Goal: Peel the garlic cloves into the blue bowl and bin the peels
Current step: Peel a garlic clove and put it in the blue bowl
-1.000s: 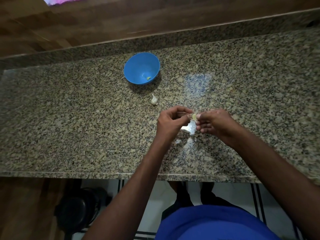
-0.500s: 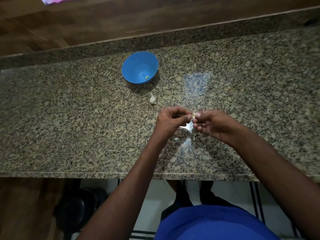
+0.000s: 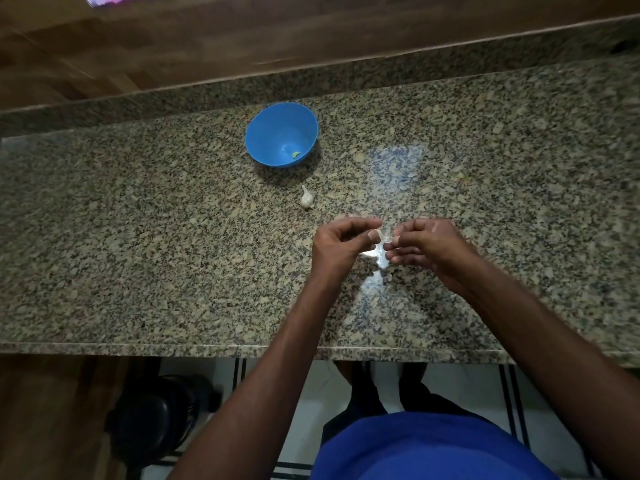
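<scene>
Garlic clove is pinched between the fingertips of left hand and right hand, held just above the granite counter. Compared with a second ago the clove shows whiter and less yellow, and the hands sit slightly further apart; judged as skin being drawn off, peeling incomplete. Pale peel scraps lie on the counter beneath the hands, though glare confuses them. One peeled clove lies in the blue bowl. An unpeeled garlic piece waits near the bowl. Bin not identified
</scene>
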Tool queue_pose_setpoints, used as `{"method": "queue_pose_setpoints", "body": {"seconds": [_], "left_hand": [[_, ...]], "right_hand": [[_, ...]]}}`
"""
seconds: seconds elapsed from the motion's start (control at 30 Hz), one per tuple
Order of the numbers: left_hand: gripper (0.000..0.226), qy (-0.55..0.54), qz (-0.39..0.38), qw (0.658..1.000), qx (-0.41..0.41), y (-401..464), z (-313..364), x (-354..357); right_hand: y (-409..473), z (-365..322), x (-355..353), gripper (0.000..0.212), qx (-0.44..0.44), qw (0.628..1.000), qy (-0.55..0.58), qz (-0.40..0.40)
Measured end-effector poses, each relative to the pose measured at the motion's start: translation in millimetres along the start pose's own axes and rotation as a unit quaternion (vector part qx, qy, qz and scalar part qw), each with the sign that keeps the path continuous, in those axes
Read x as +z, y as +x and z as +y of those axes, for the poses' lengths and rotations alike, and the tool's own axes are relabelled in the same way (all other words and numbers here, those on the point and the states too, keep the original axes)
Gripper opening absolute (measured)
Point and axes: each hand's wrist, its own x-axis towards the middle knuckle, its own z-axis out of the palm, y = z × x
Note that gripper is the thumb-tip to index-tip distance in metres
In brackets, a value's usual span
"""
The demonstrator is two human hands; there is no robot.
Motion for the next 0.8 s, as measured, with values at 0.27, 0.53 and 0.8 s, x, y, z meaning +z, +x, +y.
{"method": "queue_pose_setpoints", "body": {"seconds": [0.27, 0.53, 0.8], "left_hand": [[0.012, 0.020, 0.010, 1.000, 0.012, 1.1, -2.0, -1.4], [0.011, 0.059, -0.019, 0.997, 0.038, -2.2, 0.1, -3.4], [0.015, 0.064, -0.077, 0.995, 0.025, 3.4, 4.0, -14.2]], "right_hand": [[-0.4, 3.9, 5.2, 0.023, -0.045, 0.998, -0.046, -0.028], [2.7, 3.2, 0.6, 0.020, -0.030, 0.993, -0.089, -0.071], [2.4, -7.0, -5.8, 0.014, 0.001, 0.985, -0.073, -0.154]]}}
